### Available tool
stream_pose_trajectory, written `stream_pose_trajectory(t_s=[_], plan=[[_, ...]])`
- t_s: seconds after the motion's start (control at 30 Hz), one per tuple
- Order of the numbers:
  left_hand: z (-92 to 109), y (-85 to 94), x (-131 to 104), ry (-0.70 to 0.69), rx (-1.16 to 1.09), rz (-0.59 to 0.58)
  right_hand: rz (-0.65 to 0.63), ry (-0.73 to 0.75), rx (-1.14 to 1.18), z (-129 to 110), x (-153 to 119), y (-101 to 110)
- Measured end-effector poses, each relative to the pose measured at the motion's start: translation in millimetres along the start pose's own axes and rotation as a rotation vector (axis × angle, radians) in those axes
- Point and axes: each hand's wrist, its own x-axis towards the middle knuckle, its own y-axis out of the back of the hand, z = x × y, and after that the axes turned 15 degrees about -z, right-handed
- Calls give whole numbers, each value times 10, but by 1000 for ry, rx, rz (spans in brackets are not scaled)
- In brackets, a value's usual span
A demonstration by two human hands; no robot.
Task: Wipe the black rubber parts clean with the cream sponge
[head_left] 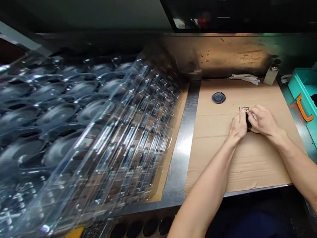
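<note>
Fingers of left hand (pixel 239 124) and right hand (pixel 264 120) bent round a small dark piece (pixel 248 121) — gripped between them, neither hand nearer. Visible strip runs away from the body; true long axis hidden. Black disc (pixel 218 98) apart, ahead-left — on cardboard (pixel 221 158).

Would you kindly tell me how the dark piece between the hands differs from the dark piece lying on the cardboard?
The held piece is between the left hand and right hand; the lone piece lies untouched. The held piece is mostly hidden, its full shape unclear; the lone piece shows its whole rounded outline. Both are dark and over the cardboard.
</note>
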Motion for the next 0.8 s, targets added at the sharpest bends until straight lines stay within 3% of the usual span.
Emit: stream_pose_trajectory(t_s=[0.43, 0.7, 0.8], plan=[[9, -31, -22, -46, -9, -18, -11, -32, 104, 14, 15, 18], [34, -36, -63, -124, 141, -6, 44, -4, 172, 19, -1, 23], [33, -45, -57, -111, 44, -6, 64, -17, 181, -1, 21, -1]])
